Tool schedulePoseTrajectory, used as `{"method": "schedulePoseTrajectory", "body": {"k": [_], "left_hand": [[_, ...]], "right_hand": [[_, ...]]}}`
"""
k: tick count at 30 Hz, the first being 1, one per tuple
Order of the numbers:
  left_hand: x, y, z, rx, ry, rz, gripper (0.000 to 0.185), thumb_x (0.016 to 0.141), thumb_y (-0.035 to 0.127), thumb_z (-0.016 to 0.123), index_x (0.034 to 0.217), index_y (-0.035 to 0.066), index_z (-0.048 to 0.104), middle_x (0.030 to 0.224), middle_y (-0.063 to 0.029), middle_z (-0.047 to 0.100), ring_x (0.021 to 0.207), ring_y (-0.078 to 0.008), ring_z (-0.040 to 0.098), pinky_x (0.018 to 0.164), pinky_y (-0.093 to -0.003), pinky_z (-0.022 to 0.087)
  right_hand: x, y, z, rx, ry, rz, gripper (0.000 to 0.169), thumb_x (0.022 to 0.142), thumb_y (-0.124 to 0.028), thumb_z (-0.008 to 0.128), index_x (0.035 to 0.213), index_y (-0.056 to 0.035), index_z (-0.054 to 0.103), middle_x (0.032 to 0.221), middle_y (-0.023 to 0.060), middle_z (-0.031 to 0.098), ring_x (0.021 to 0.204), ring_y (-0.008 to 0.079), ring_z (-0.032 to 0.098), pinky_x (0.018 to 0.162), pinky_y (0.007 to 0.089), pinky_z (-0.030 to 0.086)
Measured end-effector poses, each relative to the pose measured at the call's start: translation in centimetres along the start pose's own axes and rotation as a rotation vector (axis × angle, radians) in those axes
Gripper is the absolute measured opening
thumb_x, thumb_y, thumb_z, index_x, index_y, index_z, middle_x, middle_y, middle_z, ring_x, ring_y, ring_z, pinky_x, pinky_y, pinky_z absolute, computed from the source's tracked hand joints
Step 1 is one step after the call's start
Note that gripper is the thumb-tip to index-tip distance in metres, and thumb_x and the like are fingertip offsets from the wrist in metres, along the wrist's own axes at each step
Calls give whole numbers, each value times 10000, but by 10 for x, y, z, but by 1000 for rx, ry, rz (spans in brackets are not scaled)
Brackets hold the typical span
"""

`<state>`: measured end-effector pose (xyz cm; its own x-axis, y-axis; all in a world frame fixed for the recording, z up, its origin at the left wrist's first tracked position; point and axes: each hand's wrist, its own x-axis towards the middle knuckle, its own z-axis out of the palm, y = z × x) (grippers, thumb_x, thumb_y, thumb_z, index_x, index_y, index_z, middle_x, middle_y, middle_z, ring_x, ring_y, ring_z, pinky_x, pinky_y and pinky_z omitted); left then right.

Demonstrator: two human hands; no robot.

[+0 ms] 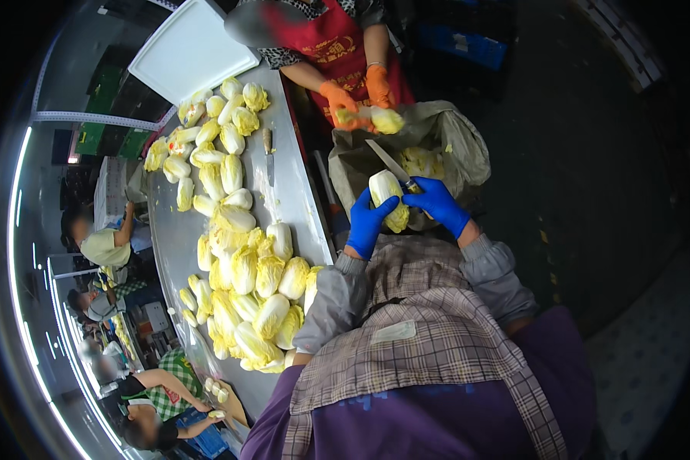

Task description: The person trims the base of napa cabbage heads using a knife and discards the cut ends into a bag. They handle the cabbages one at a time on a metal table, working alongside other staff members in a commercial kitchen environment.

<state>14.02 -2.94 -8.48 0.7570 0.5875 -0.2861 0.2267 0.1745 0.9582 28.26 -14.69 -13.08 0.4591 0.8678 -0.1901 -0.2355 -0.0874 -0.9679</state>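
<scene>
My left hand [371,221], in a blue glove, grips a napa cabbage [388,195] with its white base pointing away from me. In my right hand [435,203], also blue-gloved, is the handle of a knife [387,157]; its blade slants up and left past the cabbage's base. Both hands are over the near edge of an open fabric sack [471,144], which has yellow leaves [422,163] inside. To the left, many napa cabbages [244,270] lie heaped on a metal table [299,190].
Across the sack, a co-worker's orange-gloved hands [356,103] hold a cabbage. Another knife [269,158] lies on the table, and a white tray [192,49] is at its far end. Several other people are beyond the table's left side. A blue crate [463,46] sits at the back.
</scene>
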Motion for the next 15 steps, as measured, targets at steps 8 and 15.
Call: {"method": "schedulePoseTrajectory", "body": {"k": [8, 15], "left_hand": [[-2, 0, 1, -148, -78, -88, 442, 873, 150, 649, 1252, -30, 511, 1133, -106, 617, 1025, -179, 596, 903, -294, 463], [10, -5, -14, -275, -117, -109, 489, 850, 144, 674, 1273, -22, 495, 1140, -90, 610, 1014, -168, 592, 895, -295, 467]], "right_hand": [[1, -4, -1, -241, 102, -134, 337, 732, -132, 685, 1022, 23, 609, 886, 141, 666, 824, 191, 640, 712, 323, 486], [13, -15, 4, -369, 172, -172, 341, 721, -125, 689, 1030, 9, 638, 909, 159, 674, 852, 218, 658, 728, 322, 498]]}}
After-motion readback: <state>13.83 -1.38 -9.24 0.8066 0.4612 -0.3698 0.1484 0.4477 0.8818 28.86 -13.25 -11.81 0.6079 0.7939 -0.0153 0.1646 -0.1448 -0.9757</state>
